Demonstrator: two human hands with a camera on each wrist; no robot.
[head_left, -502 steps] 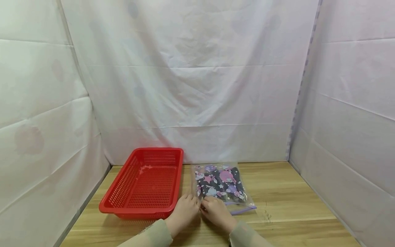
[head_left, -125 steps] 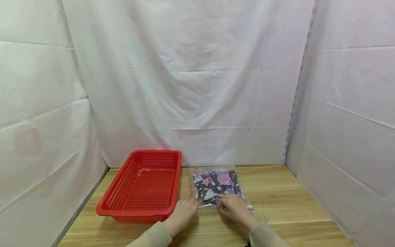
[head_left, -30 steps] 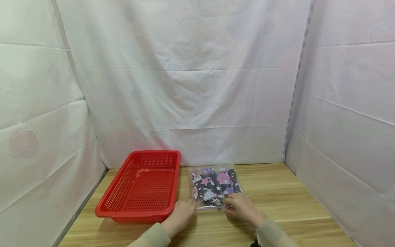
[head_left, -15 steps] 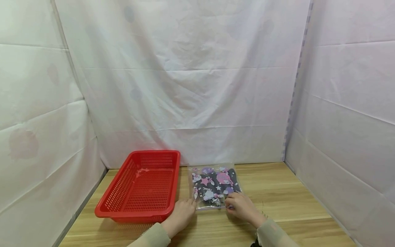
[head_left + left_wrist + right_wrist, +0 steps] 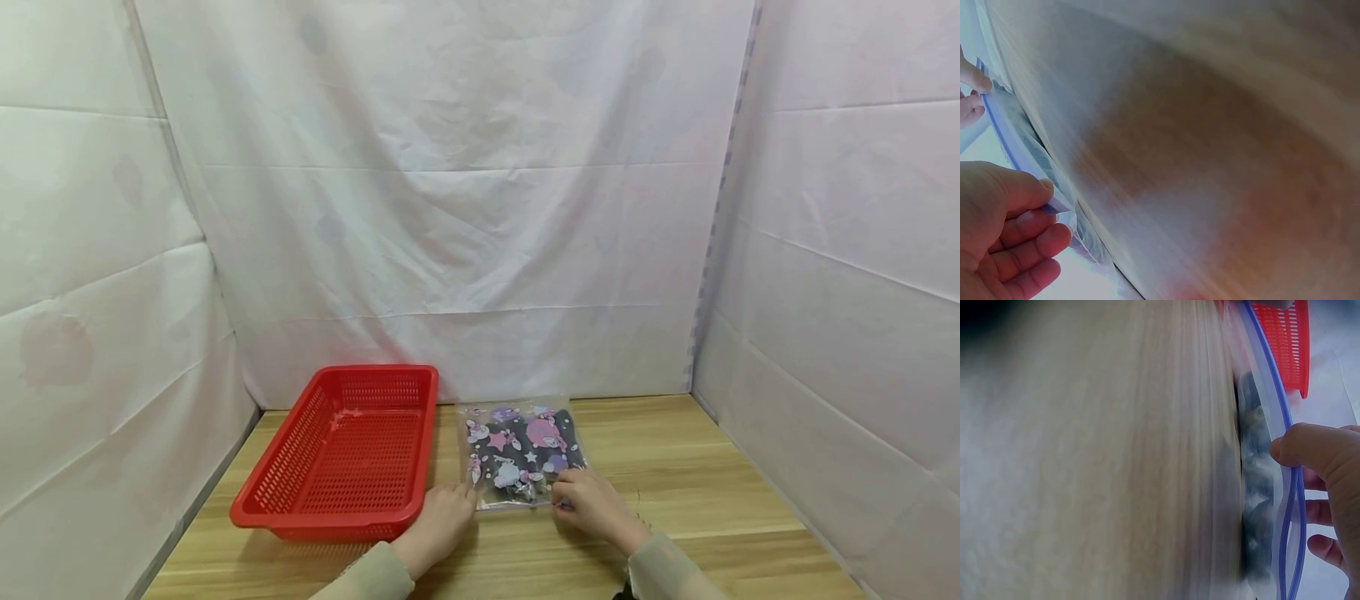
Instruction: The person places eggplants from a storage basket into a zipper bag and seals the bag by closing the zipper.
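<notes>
A clear zip bag (image 5: 517, 450) lies flat on the table, a dark folded cloth with pink and purple cartoon prints inside it. My left hand (image 5: 441, 518) pinches the near left corner of the bag; in the left wrist view its thumb and forefinger hold the end of the purple zip strip (image 5: 1007, 134). Farther right along the same edge, my right hand (image 5: 588, 504) pinches the strip between thumb and fingers. The right wrist view shows the zip strip (image 5: 1267, 359) as one line on the left hand's side of the thumb and parted into two lines beyond it.
To the left of the bag stands a red perforated plastic basket (image 5: 360, 467) with nothing in it, its near right corner close to my left hand. White cloth hangs (image 5: 465, 250) enclose the wooden table (image 5: 712, 500) at the back and both sides.
Both hands were together at the bag's left corner earliest; my right hand has since slid right along the zip strip, by a little in the last second. The left hand stays at the corner.
</notes>
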